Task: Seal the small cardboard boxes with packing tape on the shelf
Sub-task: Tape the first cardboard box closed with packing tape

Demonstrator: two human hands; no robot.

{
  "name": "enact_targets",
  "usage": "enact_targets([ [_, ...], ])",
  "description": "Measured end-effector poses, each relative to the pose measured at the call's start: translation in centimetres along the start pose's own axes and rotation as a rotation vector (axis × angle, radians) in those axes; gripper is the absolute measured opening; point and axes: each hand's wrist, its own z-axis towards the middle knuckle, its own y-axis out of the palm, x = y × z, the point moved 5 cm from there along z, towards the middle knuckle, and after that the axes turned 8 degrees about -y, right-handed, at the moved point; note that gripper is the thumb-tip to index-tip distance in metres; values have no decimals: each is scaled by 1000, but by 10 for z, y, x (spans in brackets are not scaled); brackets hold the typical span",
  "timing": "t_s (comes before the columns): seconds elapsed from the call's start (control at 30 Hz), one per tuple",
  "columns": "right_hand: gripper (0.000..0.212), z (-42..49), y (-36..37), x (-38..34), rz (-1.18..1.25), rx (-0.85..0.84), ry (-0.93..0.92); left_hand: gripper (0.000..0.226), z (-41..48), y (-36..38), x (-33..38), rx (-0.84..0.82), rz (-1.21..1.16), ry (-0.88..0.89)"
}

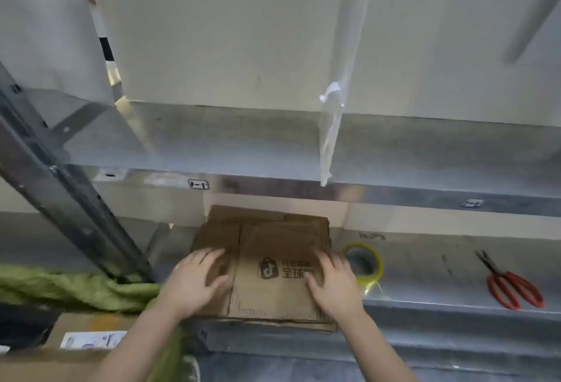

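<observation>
A metal shelf (440,260) carries flattened cardboard boxes (273,239), with the left hand (194,281) and right hand (334,284) flat on top, fingers spread, gripping nothing. Probably best to peel off only the top one and square it before reaching for the tape roll (378,266) alongside.

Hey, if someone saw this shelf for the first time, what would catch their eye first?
The left hand and right hand rest on a stack of flattened cardboard boxes at the middle of the metal shelf. Right of the stack lies a yellowish tape roll, and farther right red scissors. A clear tape strip hangs higher up, right of centre.
</observation>
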Motion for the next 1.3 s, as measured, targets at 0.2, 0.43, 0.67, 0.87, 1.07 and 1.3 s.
enact_targets([
  [0.2,67,7,26,5,48,-55,109,71,15,20,-45,-127,-95,-112],
  [0.43,73,5,41,18,193,-79,282,71,27,32,-62,-241,-208,-235],
  [0.67,75,7,36,24,275,-79,362,75,23,34,-64,-243,-350,-310],
  [0.87,81,6,12,27,394,35,307,85,23,22,-53,-162,-460,-292],
  [1.07,81,3,-16,42,466,101,266,86,26,10,-29,-104,-536,-246],
  [1.3,87,-18,-49,92,523,110,224,94,20,17,27,-124,-568,-209],
])
